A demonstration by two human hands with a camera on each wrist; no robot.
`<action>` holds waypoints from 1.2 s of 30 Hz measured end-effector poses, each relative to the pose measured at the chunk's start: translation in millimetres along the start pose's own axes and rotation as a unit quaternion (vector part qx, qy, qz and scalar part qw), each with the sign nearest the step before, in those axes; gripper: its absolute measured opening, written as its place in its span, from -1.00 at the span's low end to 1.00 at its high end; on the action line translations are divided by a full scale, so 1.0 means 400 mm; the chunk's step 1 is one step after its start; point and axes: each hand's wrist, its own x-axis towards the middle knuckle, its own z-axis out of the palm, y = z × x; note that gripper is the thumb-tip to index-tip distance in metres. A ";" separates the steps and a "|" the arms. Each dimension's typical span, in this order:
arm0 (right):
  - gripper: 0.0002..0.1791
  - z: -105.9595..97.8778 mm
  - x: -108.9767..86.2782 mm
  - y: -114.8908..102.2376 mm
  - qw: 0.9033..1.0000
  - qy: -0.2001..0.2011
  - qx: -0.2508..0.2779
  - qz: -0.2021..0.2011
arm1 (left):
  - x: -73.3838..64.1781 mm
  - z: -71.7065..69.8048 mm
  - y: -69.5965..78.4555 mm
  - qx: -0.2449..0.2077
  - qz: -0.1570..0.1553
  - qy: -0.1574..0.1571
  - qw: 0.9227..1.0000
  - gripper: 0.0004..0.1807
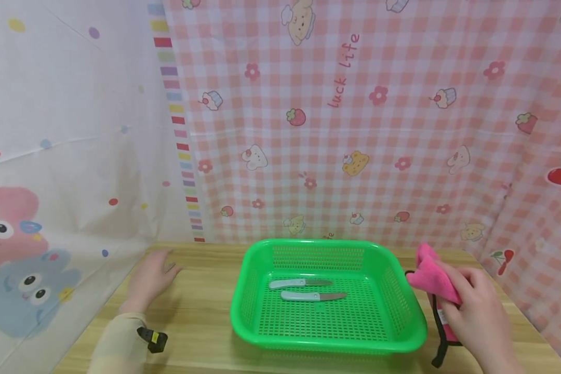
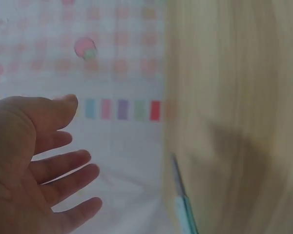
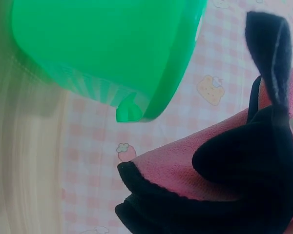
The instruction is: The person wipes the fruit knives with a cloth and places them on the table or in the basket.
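My left hand (image 1: 150,278) is over the table's left side, its fingers spread and relaxed with nothing in them. Beside it a small knife (image 2: 184,209) with a pale blue-green handle shows in the left wrist view, mostly hidden by the hand in the head view. A pink cloth (image 1: 433,275) with black edging and a black loop is pinched by my right hand (image 1: 479,311), right of the green basket (image 1: 329,347). Inside the basket lie two knives, the farther knife (image 1: 287,283) and the nearer knife (image 1: 301,296), both pale-handled with blades pointing right.
The wooden table (image 1: 196,311) runs back to a pink checked curtain (image 1: 327,130). A white patterned curtain (image 1: 75,130) hangs along the left. The basket's raised rim stands between my two hands.
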 end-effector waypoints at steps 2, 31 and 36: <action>-0.37 -0.001 -0.001 0.005 1.000 -0.002 -0.002 -0.002 | -0.004 0.003 -0.024 -0.003 -0.014 -0.004 1.000 -0.43; -0.40 -0.009 -0.020 0.122 0.997 -0.047 -0.057 0.004 | -0.054 0.032 -0.172 -0.001 -0.153 -0.074 0.985 -0.45; -0.40 -0.011 -0.025 0.134 0.996 -0.060 -0.062 0.016 | -0.052 0.039 -0.190 0.008 -0.157 -0.083 0.984 -0.50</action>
